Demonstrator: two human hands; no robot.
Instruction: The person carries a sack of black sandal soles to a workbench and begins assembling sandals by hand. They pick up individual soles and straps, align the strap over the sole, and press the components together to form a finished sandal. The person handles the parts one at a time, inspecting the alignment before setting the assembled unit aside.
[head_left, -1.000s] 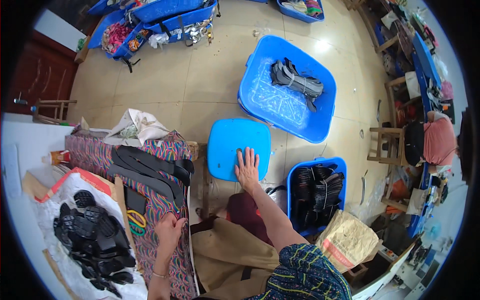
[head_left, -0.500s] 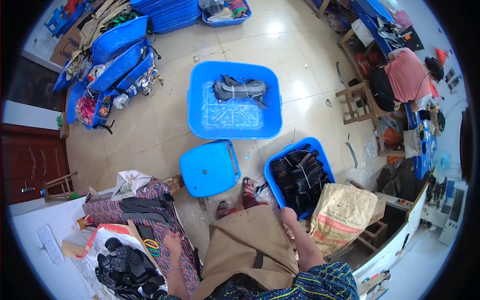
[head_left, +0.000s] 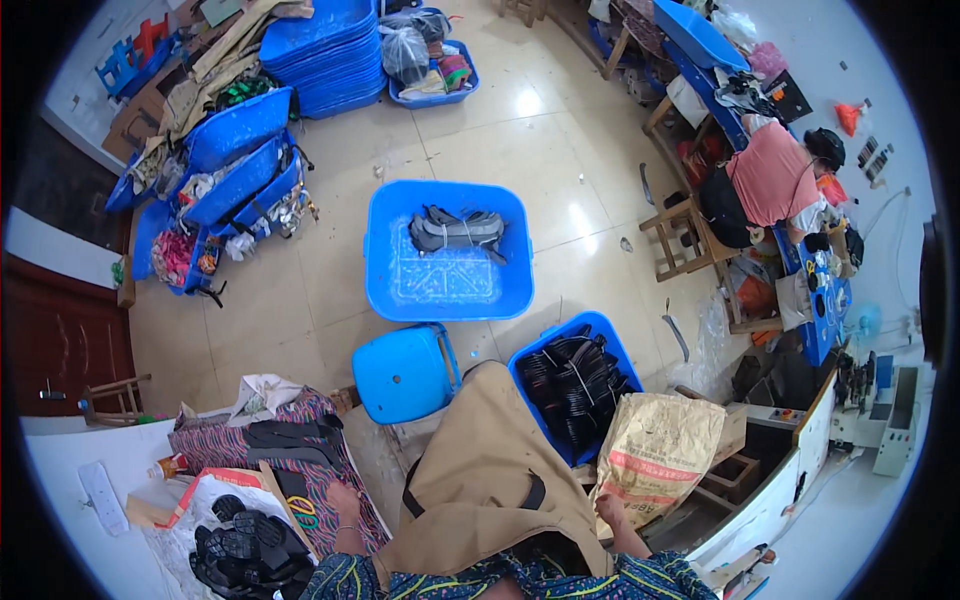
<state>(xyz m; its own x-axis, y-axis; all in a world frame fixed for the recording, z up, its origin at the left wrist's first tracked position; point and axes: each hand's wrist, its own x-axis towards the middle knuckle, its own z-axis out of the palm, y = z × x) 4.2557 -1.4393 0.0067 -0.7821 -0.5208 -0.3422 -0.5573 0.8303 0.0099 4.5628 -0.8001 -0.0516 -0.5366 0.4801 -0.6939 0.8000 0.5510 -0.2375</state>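
My left hand (head_left: 344,501) lies on a patterned cloth (head_left: 375,525), fingers loosely apart and nothing seen in them. Beside it are scissors with green and yellow handles (head_left: 302,512) and dark grey strips (head_left: 292,440). My right hand (head_left: 610,511) is closed beside the lower left edge of a tan printed sack (head_left: 655,455); what its fingers hold, if anything, is hidden. A brown apron (head_left: 480,450) covers my lap between the hands. Beyond the sack, a blue tub (head_left: 612,335) holds bundled black pieces (head_left: 572,390).
Ahead on the tiled floor stands a larger blue tub (head_left: 380,255) with a tied grey bundle (head_left: 457,231). A blue stool (head_left: 400,372) is nearer. Black moulded pieces (head_left: 245,550) lie at lower left. At right, a person in pink (head_left: 770,175) sits at a bench.
My right hand has drawn back from the black pieces' tub to beside the sack. The view has shifted and the apron has risen, covering my feet. My left hand stays on the cloth.
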